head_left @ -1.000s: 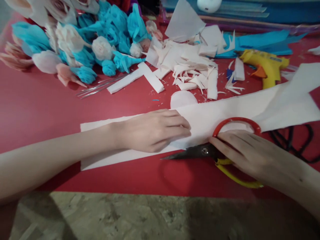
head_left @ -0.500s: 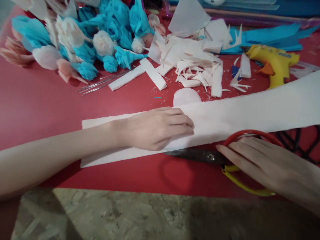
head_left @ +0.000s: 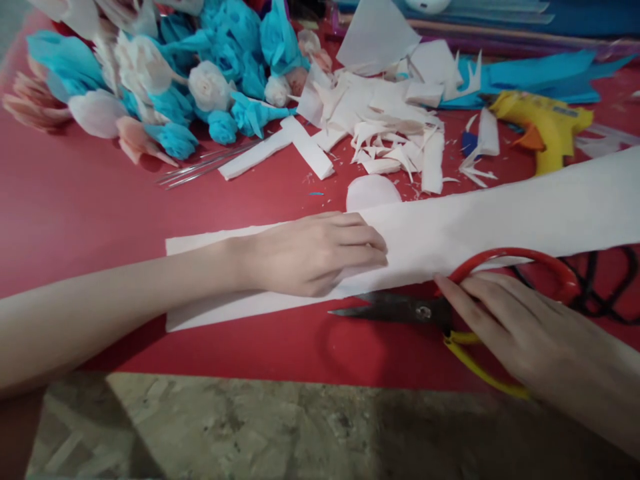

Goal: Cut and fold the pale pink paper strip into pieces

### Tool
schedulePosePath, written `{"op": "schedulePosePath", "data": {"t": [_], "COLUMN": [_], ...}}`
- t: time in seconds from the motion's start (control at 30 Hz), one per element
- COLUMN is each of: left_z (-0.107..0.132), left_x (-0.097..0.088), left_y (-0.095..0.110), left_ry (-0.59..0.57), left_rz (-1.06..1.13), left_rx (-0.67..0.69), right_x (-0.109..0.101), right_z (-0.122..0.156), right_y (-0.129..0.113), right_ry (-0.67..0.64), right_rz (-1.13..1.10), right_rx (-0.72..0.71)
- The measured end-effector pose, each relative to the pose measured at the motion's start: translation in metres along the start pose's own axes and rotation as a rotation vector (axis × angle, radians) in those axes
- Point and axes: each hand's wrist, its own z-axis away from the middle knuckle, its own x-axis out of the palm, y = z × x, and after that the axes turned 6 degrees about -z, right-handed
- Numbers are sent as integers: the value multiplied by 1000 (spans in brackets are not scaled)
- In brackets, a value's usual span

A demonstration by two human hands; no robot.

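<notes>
A long white strip of crepe-like paper (head_left: 480, 223) stretches across the red table. My left hand (head_left: 315, 253) lies palm down on it, fingers bent together and pressing the strip down; the thumb is hidden. A rounded white paper piece (head_left: 374, 192) pokes out from behind the strip's far edge. My right hand (head_left: 515, 320) grips scissors (head_left: 423, 311) with one red and one yellow handle. Their dark blades are parted and point left, the tips at the near edge of the strip, below my left hand.
Blue, white and peach paper flowers (head_left: 210, 87) are heaped at the back left, beside thin metal wires (head_left: 200, 163). White paper scraps (head_left: 385, 120) pile up behind the strip. A yellow glue gun (head_left: 543, 123), blue paper (head_left: 530, 73) and a black cord (head_left: 605, 287) are on the right.
The scissors have opened wider: the red handle has risen away from the yellow one and the blades have parted. My left hand has stayed in place on the strip.
</notes>
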Motion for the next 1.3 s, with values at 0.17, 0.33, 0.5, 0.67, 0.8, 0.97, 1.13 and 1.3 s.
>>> {"op": "schedulePosePath", "data": {"t": [0.17, 0.33, 0.5, 0.67, 0.8, 0.97, 1.13, 1.3], "left_z": [0, 0, 1, 0, 0, 0, 0, -1], "left_x": [0, 1, 2, 2, 1, 0, -1, -2], "left_y": [0, -1, 0, 0, 1, -1, -1, -2], "left_ry": [4, 25, 38, 54, 40, 16, 27, 23], "left_rz": [6, 15, 4, 1, -2, 8, 27, 99], "left_rx": [-1, -2, -3, 4, 1, -2, 2, -20], "right_x": [4, 3, 3, 5, 5, -3, -5, -1], "right_z": [-10, -25, -35, -37, -35, -36, -32, -26], "right_y": [-5, -5, 2, 8, 9, 4, -3, -7], "right_ry": [35, 20, -47, -37, 29, 57, 58, 12], "right_rz": [-11, -39, -72, -116, -187, -146, -12, 64], "right_rx": [33, -33, -109, -156, -186, -211, -115, -88]}}
